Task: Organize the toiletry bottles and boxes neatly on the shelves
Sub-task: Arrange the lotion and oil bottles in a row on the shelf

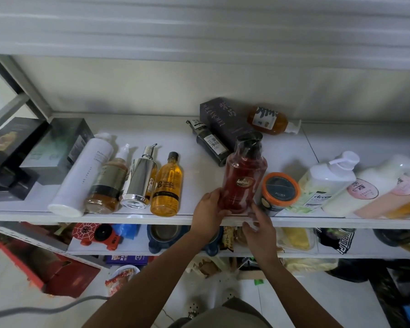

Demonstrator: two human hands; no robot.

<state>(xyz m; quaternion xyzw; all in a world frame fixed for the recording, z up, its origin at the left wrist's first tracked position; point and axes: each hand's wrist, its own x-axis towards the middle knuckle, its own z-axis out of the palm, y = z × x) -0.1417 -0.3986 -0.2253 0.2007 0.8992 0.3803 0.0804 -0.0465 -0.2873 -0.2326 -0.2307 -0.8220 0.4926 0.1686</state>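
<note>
- Red bottle [243, 178]: upright at the front edge of the white shelf [128, 217], dark pump cap on top.
- Left hand [211, 207]: fingers curled round the red bottle's lower left side, gripping it.
- Right hand [260, 223]: at the bottle's lower right, fingers spread and blurred; whether they touch it cannot be told.
- Orange-lidded jar [279, 190]: just right of the red bottle.
- Amber shampoo bottle [167, 185]: left of it, lying flat.
- Dark box [225, 121] and dark green bottle [211, 145]: behind it, lying flat.

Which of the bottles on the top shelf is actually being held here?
The translucent red bottle with the black pump cap, mid-shelf: the left hand grips its base, with the right hand beside it. No hand touches the other bottles.
</note>
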